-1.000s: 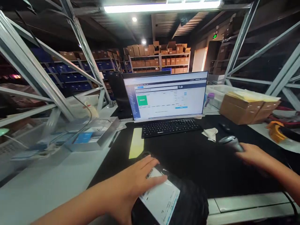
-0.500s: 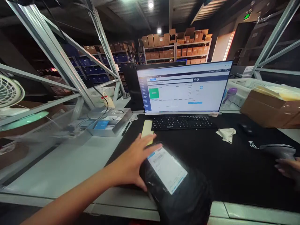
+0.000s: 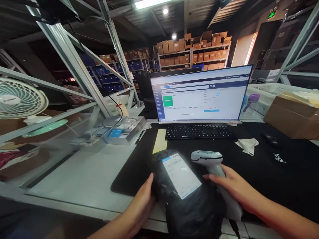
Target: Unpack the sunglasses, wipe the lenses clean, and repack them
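The black bag lies at the near edge of the desk. The left hand, fingers loose, presses on its left side. The right hand is wrapped round the scanner, beside the label. The bag could slide off the edge, because nothing grips it.

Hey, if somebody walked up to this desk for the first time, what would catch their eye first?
The bright monitor stands out most, glowing at the back of the dark desk mat behind a black keyboard. Right in front, the right hand grips a grey handheld scanner beside a black parcel with a white label, and the left hand rests against the parcel's left side.
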`<action>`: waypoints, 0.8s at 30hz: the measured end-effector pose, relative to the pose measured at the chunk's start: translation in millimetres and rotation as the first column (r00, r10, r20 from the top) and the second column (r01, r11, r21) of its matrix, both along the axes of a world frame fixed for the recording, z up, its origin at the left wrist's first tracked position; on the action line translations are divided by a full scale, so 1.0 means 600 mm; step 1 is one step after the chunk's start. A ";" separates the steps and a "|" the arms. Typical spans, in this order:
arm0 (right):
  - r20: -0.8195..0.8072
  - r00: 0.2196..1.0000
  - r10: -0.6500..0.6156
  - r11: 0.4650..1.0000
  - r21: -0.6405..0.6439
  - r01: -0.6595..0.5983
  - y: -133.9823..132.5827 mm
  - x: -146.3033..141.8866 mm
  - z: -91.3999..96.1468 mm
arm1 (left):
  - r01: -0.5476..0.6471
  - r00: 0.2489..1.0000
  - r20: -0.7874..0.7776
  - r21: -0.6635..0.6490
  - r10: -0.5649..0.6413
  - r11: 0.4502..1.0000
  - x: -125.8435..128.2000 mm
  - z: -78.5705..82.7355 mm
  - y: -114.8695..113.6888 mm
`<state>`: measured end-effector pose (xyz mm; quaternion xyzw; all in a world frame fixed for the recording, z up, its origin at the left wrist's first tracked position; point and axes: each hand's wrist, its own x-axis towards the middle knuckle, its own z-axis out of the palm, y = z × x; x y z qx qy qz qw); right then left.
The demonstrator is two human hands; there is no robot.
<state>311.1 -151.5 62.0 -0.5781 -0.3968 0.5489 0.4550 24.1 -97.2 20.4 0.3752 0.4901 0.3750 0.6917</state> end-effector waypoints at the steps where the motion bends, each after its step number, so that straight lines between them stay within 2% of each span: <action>1: 0.023 1.000 0.017 0.999 0.037 -0.017 -0.001 -0.011 0.000 | 0.028 0.998 0.054 -0.018 -0.027 0.999 0.003 0.013 -0.007; 3: 0.018 0.998 0.059 0.996 0.059 -0.060 -0.010 -0.030 -0.002 | 0.102 0.990 0.104 -0.050 -0.096 0.994 0.006 0.039 -0.012; 5: -0.030 0.994 0.107 0.994 0.023 -0.107 -0.024 -0.044 -0.007 | 0.191 0.976 0.121 -0.078 -0.181 0.978 0.007 0.062 -0.009; 8: -0.105 0.984 0.141 0.990 0.006 -0.141 -0.048 -0.053 -0.008 | 0.255 0.963 0.109 -0.050 -0.248 0.966 0.010 0.089 0.005; 10: -0.126 0.983 0.135 0.991 0.014 -0.134 -0.059 -0.046 0.003 | 0.204 0.978 0.038 0.047 -0.206 0.978 0.012 0.100 0.016; 12: -0.106 0.987 0.122 0.992 -0.007 -0.124 -0.066 -0.031 0.022 | 0.122 0.991 -0.087 0.246 -0.103 0.962 0.012 0.108 0.028; 13: -0.082 0.990 0.114 0.993 -0.026 -0.116 -0.069 -0.023 0.033 | 0.094 0.987 -0.159 0.367 -0.037 0.925 0.010 0.110 0.034; 15: -0.016 0.996 0.090 0.995 -0.049 -0.091 -0.074 -0.010 0.051 | 0.084 0.950 -0.292 0.587 0.113 0.805 0.007 0.115 0.045; 17: 0.032 0.998 0.053 0.998 -0.036 -0.051 -0.079 -0.005 0.063 | 0.114 0.883 -0.385 0.731 0.268 0.673 0.004 0.118 0.052; 19: 0.048 0.998 0.028 1.000 -0.015 -0.028 -0.081 -0.008 0.068 | 0.149 0.813 -0.424 0.815 0.400 0.560 0.003 0.119 0.055; 21: 0.042 0.998 0.037 0.999 -0.023 -0.036 -0.081 -0.015 0.067 | 0.173 0.771 -0.426 0.856 0.474 0.487 0.003 0.116 0.054; 24: 0.053 0.995 0.085 0.996 -0.029 -0.083 -0.077 -0.024 0.062 | 0.176 0.752 -0.413 0.877 0.514 0.447 0.004 0.105 0.053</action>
